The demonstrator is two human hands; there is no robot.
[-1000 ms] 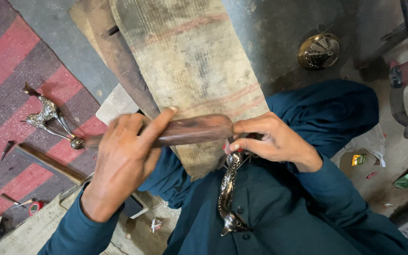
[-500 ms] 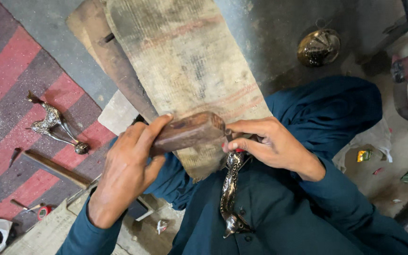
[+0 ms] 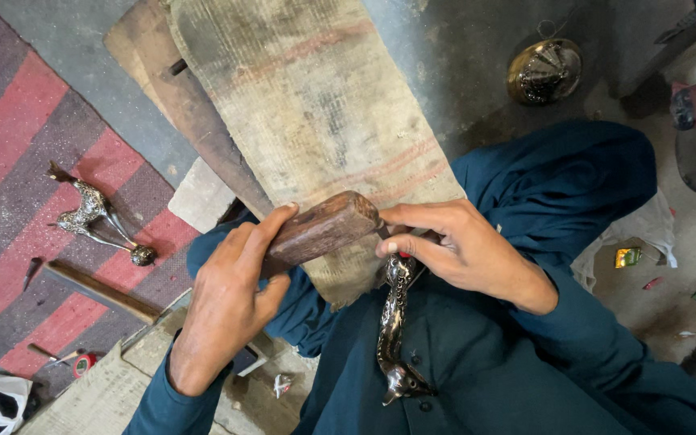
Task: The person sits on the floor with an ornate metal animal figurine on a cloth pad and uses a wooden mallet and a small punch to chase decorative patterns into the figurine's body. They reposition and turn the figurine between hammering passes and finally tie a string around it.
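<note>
My left hand (image 3: 231, 302) grips a dark brown wooden mallet (image 3: 324, 229), its head lying close against the fingers of my right hand. My right hand (image 3: 457, 250) pinches the top of a long, ornate silver metal figure (image 3: 392, 330) that hangs down over my dark teal shirt, its shaped end near my lap. A small red-tipped tool shows just below my right fingers, mostly hidden. Both hands meet over the near end of a wide, worn wooden board (image 3: 308, 105).
A silver animal figurine (image 3: 94, 217) lies on the red and grey striped mat (image 3: 10, 161) at the left. A wooden stick (image 3: 98, 290) rests near it. A round brass piece (image 3: 543, 71) sits on the grey floor at the upper right. Scraps litter the right floor.
The mallet has tipped from nearly level to angled, with its head drawn in against my right fingers. My left hand moved slightly right and down; the metal figure stays in place.
</note>
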